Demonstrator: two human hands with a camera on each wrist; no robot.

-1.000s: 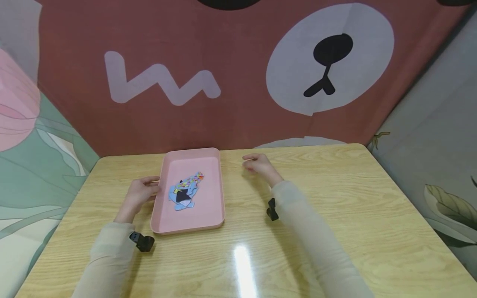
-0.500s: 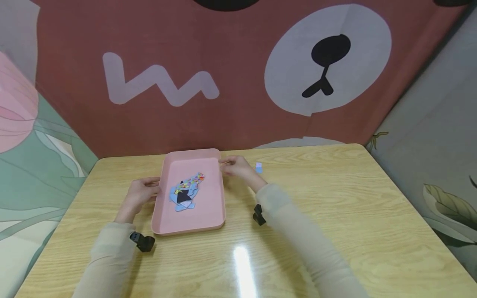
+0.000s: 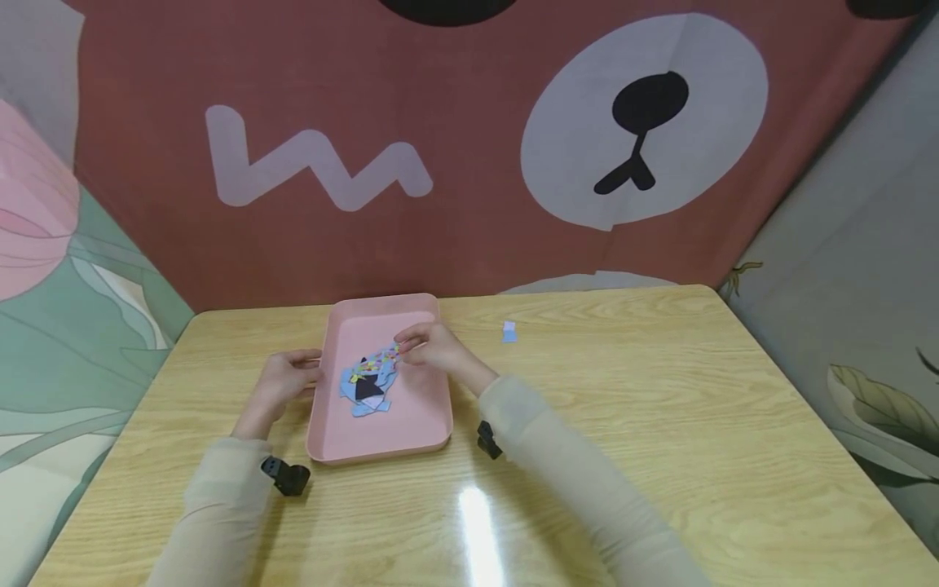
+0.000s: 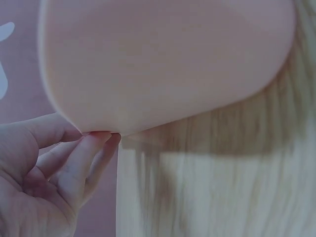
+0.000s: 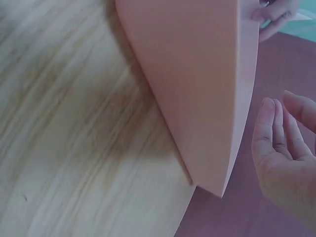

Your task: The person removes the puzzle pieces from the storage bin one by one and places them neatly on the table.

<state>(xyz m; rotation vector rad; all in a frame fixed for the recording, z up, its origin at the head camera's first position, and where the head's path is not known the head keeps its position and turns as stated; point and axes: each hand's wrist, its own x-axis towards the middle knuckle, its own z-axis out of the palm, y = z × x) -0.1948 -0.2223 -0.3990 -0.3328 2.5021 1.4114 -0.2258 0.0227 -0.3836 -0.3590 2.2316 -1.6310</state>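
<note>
A pink tray (image 3: 381, 436) lies on the wooden table, holding a pile of flat cut-out pieces (image 3: 367, 381) in light blue, black and speckled bright colours. My left hand (image 3: 282, 379) pinches the tray's left side wall; in the left wrist view the fingers (image 4: 79, 163) meet at its edge. Over the tray's right side, my right hand (image 3: 436, 350) has its fingertips at the upper end of the pile. In the right wrist view that hand's bent fingers (image 5: 266, 118) show with a gap to the thumb and nothing visible between them.
A small pale pink and blue piece (image 3: 509, 331) lies on the table (image 3: 623, 391) right of the tray. A printed cloth (image 3: 469, 244) hangs right behind the table's back edge. Each wrist wears a black camera.
My right hand has moved left from the table to over the pile in the tray, uncovering the small piece. The tray has shifted slightly right; my left hand stays at its side.
</note>
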